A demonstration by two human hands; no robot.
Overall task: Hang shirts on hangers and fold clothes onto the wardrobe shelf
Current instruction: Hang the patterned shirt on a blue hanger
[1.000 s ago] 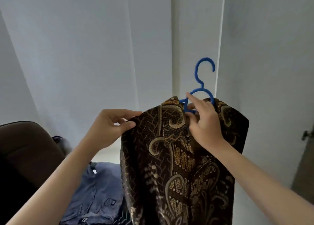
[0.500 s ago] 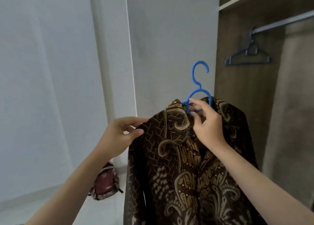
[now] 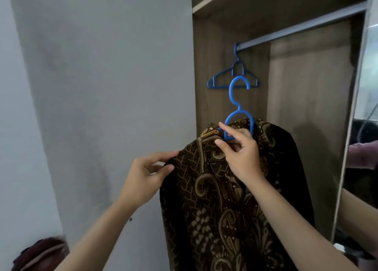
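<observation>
The shirt point(image 3: 225, 199), already on its hanger point(image 3: 238, 115), was pinched by both hands point(image 3: 143, 176) point(image 3: 239, 154); the rail point(image 3: 302, 30) above remained unreached.

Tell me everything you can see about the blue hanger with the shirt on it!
The hanger is bright blue and looks like smooth plastic. Its round hook, at the top, is free and catches on nothing, well below the rail. Under the hook a thin neck widens into a loop. Its arms are hidden inside the brown patterned shirt that drapes from it. It stands upright before the open wardrobe. The right hand pinches the loop's bottom bar; the left hand pinches the shirt's shoulder.
</observation>
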